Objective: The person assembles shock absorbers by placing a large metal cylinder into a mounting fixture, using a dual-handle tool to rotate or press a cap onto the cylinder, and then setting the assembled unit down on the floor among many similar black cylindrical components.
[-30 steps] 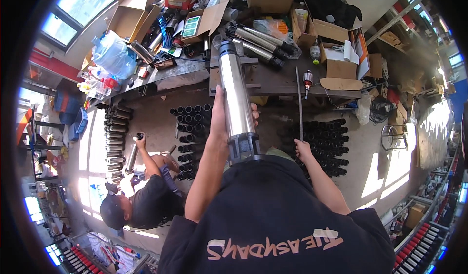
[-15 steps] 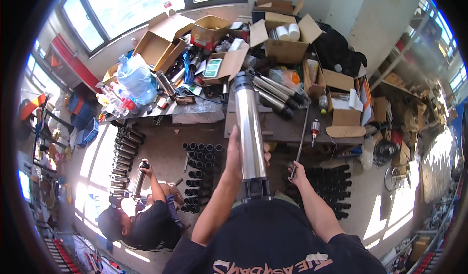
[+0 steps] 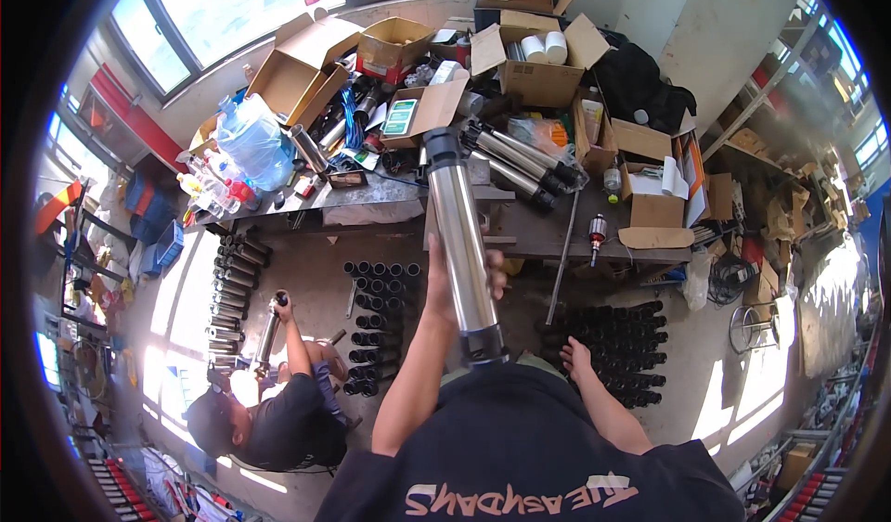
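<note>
My left hand point(image 3: 444, 285) is wrapped round a shiny metal cylinder point(image 3: 462, 244) with black end fittings. The cylinder is held up in front of my body, its top leaning slightly left and its lower end close to my shirt. A long thin metal rod point(image 3: 563, 260) lies on the workbench point(image 3: 534, 234), and its near end sticks out past the front edge. Just below that end is my right hand point(image 3: 576, 359), apart from the rod, with its fingers apart and nothing seen in it. A small red and silver tool point(image 3: 597, 234) rests on the bench to the right of the rod.
More metal cylinders point(image 3: 515, 171) and open cardboard boxes point(image 3: 543, 81) crowd the bench. Black cylindrical parts point(image 3: 617, 350) stand in rows on the floor at right, with black rings point(image 3: 376, 322) at left. A co-worker point(image 3: 278, 415) sits at lower left, holding another cylinder point(image 3: 269, 335).
My right hand has let go of the rod and moved down a little, leaving it on the bench. The cylinder in my left hand has tilted, its top shifting left. The co-worker's cylinder is raised slightly.
</note>
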`<state>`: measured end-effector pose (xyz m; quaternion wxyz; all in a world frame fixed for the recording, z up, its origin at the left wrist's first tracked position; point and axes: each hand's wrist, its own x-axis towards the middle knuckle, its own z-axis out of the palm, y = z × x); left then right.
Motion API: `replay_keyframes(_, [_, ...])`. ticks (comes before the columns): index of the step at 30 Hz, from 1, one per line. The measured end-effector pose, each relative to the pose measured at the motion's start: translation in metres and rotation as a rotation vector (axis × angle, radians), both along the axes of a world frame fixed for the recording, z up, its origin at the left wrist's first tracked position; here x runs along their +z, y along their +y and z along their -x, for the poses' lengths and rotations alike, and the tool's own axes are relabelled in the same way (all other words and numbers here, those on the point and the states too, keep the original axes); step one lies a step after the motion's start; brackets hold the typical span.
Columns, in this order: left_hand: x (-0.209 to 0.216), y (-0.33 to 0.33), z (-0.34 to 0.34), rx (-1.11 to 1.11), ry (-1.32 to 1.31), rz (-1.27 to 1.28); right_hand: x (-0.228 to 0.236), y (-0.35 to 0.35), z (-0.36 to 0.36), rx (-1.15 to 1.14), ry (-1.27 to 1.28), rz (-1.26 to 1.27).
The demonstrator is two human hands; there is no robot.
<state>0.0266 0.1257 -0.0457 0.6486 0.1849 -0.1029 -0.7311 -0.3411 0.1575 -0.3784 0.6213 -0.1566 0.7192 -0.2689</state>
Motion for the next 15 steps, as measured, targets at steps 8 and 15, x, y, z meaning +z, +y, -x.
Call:
replay_keyframes(8, [-0.004,-0.003,-0.002,0.089,-0.475,-0.271,-0.013,0.056,0.047,0.282,0.174,-0.030])
replay_keyframes(15, [0.007,0.001,-0.006,-0.003,-0.089,-0.076,0.006,0.051,0.033,0.498,0.391,0.067])
